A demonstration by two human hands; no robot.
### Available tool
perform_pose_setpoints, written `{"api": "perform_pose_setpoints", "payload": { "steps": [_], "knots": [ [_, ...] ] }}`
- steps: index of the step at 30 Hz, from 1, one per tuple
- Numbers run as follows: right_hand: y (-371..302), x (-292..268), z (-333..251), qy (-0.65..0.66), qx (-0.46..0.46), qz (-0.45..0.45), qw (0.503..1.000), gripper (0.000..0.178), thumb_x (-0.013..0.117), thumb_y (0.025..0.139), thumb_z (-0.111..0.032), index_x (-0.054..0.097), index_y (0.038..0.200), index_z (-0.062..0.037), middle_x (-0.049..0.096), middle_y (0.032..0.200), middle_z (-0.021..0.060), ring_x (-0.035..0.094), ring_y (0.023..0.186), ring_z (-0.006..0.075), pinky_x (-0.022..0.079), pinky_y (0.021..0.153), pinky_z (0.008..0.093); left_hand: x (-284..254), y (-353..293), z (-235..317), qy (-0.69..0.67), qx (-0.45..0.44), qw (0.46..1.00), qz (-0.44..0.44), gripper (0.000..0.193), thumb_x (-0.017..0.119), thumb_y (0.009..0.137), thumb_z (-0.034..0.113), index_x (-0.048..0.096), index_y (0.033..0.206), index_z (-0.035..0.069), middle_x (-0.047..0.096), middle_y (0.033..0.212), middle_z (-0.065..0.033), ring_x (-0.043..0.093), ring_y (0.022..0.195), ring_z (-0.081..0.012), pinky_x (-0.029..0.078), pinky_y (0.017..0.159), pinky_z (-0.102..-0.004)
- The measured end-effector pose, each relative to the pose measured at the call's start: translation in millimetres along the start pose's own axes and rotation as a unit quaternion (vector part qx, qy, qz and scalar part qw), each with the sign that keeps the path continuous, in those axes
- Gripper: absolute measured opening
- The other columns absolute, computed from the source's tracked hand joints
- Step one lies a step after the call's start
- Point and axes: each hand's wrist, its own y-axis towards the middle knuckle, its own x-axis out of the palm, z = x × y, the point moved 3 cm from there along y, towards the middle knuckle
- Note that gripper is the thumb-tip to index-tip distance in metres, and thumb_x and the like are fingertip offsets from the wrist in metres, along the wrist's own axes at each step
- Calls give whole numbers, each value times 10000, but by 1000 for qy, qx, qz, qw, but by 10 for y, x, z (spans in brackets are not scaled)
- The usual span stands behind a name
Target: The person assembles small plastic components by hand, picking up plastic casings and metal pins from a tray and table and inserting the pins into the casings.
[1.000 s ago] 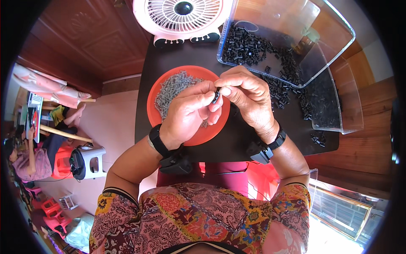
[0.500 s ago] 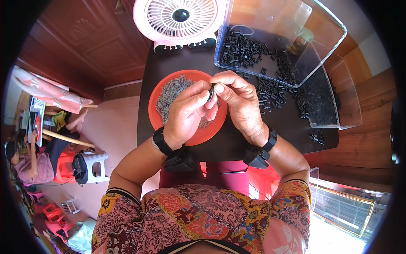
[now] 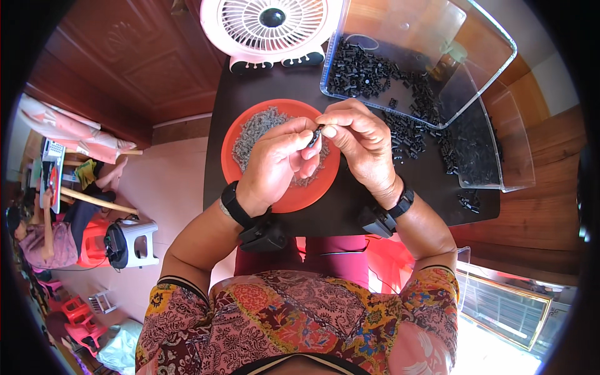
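Note:
A small black plastic part [image 3: 314, 137] is pinched between the thumb and fingers of my left hand [image 3: 272, 159], over the orange basin. My right hand [image 3: 364, 147] closes thumb against index finger at the part's upper end; whatever tiny piece may be between those fingertips is hidden. Below both hands, the round orange basin [image 3: 229, 147] holds a heap of small grey metal-looking pieces [image 3: 251, 132]. Many similar black parts [image 3: 359, 72] fill a clear plastic bin [image 3: 480, 103] beyond my right hand, and more lie loose on the dark table [image 3: 340, 209].
A pink fan [image 3: 272, 17] stands at the table's far left. A second clear container [image 3: 519, 186] sits at the right edge, with a few black parts [image 3: 469, 201] near it. Off to the left, another person [image 3: 53, 240] sits by a white stool [image 3: 145, 247].
Both hands stay together on the black part, its tilt slightly altered. The right fingers have shifted a little at its upper end. The whole view has moved slightly.

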Motion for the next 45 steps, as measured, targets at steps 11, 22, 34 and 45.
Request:
{"api": "perform_pose_setpoints", "payload": {
  "steps": [11, 22, 34, 45],
  "knots": [
    [37, -51, 63, 77, 80, -41, 993, 157, 644, 857, 20, 681, 1003, -23, 633, 947, 47, 589, 885, 120, 472, 815, 257, -14, 19, 30, 59, 16, 998, 17, 213, 431, 965, 211, 509, 922, 18, 465, 776, -24, 492, 652, -124, 380, 593, -241],
    [32, -61, 46, 87, 140, -57, 985, 131, 611, 881, 19, 670, 993, -12, 621, 910, 26, 592, 855, 97, 478, 789, 242, -46, 34, 10, 169, 15, 986, 6, 218, 446, 972, 232, 497, 876, 43, 474, 773, -17, 488, 645, -102, 403, 594, -229],
    [27, -58, -75, -128, -2, -76, 989, 151, 625, 848, 59, 665, 973, -16, 623, 930, 57, 604, 848, 133, 495, 743, 251, 1, -6, -9, 200, 16, 978, 54, 263, 446, 971, 254, 535, 909, 14, 447, 742, -1, 463, 611, -91, 363, 563, -207],
    [-16, -26, 68, 164, 158, 3, 974, 162, 610, 881, 41, 641, 1036, 7, 652, 954, 42, 621, 859, 99, 512, 778, 243, 12, 32, -47, 86, 28, 994, 53, 214, 472, 958, 264, 523, 919, 60, 521, 805, -8, 523, 688, -94, 390, 581, -209]
  ]
}}
